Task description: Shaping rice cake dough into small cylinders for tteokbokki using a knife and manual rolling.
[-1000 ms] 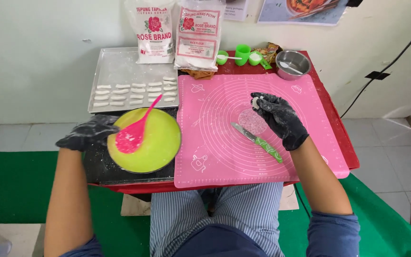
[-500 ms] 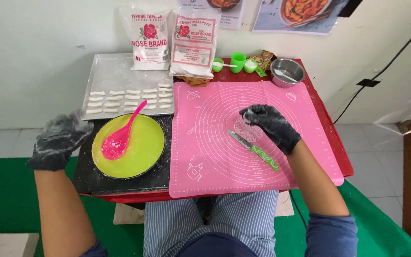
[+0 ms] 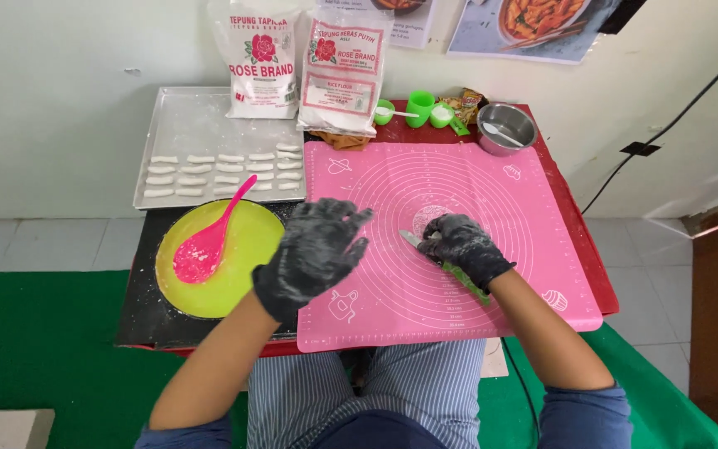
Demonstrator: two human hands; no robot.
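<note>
Cutting step: right hand (image 3: pixel 463 247) fingers grip a green-handled knife (image 3: pixel 450 268) on the pink mat (image 3: pixel 492 191); left hand (image 3: pixel 313 254) hovers open-fingered; next, steadying the dough.

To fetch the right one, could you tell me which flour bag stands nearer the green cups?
The right-hand flour bag, with the pink label; it stands beside the green cups, while the other bag stands on the tray.

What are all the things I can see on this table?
Baking mat: one, pink, table's right side.
Knife: one, green handle, on the mat under the right hand.
Bowl: one, lime green, left of the mat.
Spoon: one, pink, in the bowl.
Tray: one, silver, back left.
Dough pieces: many, white, in rows on the tray.
Flour bags: two, white, against the wall.
Small cups: three, green, back.
Metal bowl: one, silver, back right.
Left hand: black floury glove, over the mat's left edge.
Right hand: black glove, on the knife.
</note>
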